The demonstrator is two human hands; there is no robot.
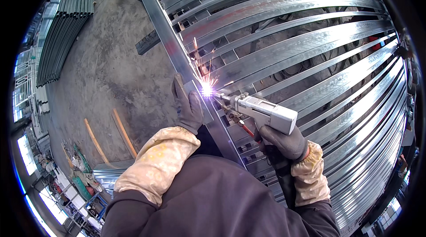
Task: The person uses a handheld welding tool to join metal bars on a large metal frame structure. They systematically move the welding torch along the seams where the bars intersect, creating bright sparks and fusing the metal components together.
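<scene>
My right hand (284,141), in a dark glove, is closed round the handle of a silver, box-bodied welding gun (268,112). The gun's nozzle points left at a metal beam (164,35), where a bright violet-white glow (207,89) throws orange sparks upward. Just left of the glow, my gloved left hand (188,108) grips the beam's near edge, thumb on the top face and fingers along the outer side. Glare hides the spot under the nozzle. Long galvanized steel bars (284,55) run rightward from the beam in rows with gaps between.
A dark hose (284,179) hangs from the gun beside my right forearm. Stacked metal tubes (66,28) lie at the far left. Two wooden strips (124,132) rest on the concrete floor (111,59). A dark metal bar (147,42) juts out left of the beam.
</scene>
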